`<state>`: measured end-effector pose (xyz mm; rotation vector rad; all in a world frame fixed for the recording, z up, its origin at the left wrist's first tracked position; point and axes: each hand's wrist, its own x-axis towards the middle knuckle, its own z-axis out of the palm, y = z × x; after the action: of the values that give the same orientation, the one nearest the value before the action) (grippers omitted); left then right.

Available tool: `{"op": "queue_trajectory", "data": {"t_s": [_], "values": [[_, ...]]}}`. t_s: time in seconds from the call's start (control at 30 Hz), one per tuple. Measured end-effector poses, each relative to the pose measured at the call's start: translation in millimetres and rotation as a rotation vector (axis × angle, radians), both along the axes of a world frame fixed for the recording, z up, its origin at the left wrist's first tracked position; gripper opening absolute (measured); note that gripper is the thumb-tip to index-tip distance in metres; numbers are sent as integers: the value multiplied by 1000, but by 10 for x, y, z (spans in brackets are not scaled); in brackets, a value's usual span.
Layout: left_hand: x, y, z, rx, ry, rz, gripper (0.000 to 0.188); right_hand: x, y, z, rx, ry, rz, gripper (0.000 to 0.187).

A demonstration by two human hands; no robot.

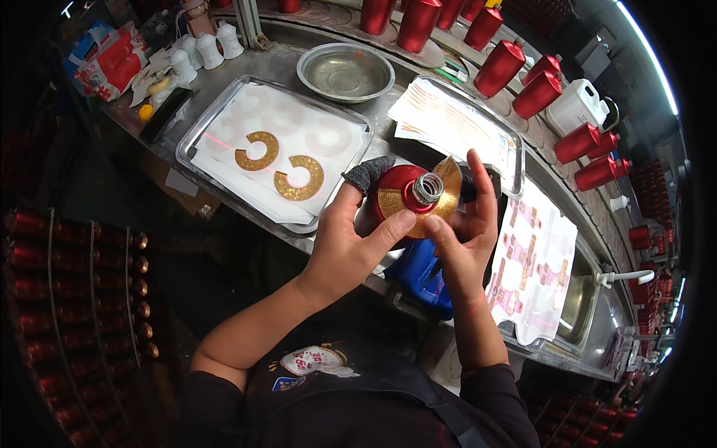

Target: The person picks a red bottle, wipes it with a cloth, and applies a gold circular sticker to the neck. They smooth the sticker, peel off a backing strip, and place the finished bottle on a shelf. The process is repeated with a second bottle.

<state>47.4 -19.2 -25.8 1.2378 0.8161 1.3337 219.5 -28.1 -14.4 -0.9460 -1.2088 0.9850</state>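
A shiny red bottle (398, 178) with a bare threaded metal neck is tilted toward me between my hands. Around its shoulder lies a gold curved label (447, 200), whose far right end stands up off the surface. My left hand (349, 250) grips the bottle from the left, a dark cover on one finger and its thumb pressing the label below the neck. With its thumb on the label's lower right part, my right hand (469, 243) holds that side, the index finger stretched upward. Two C-shaped gold labels (259, 151) lie on a white sheet to the left.
The sheet rests in a metal tray (183, 149) beside a round metal basin (345, 72). Printed sheets (534, 265) lie at right, near a sink (576, 306). Red bottles (499, 69) stand along a conveyor behind. Below my hands is a blue container (420, 276); racked red bottles (71, 291) fill the lower left.
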Motion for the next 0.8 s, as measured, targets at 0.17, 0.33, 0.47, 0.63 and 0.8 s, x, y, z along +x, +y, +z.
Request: {"op": "queue_trajectory", "data": {"t_s": [0.17, 0.33, 0.47, 0.63, 0.8], "values": [[1, -1, 60, -121, -203, -94, 50, -4, 1, -14, 3, -169, 0, 84], [-1, -10, 75, -115, -162, -82, 51, -32, 0, 13, -10, -44, -1, 83], [-28, -9, 62, -153, -215, -135, 52, -21, -1, -9, 17, -17, 27, 81], [-58, 4, 37, -147, -187, -156, 53, 7, 18, -46, 36, -29, 35, 76], [-42, -7, 28, -136, -179, -151, 52, 12, 4, -22, -4, -26, 36, 74]]}}
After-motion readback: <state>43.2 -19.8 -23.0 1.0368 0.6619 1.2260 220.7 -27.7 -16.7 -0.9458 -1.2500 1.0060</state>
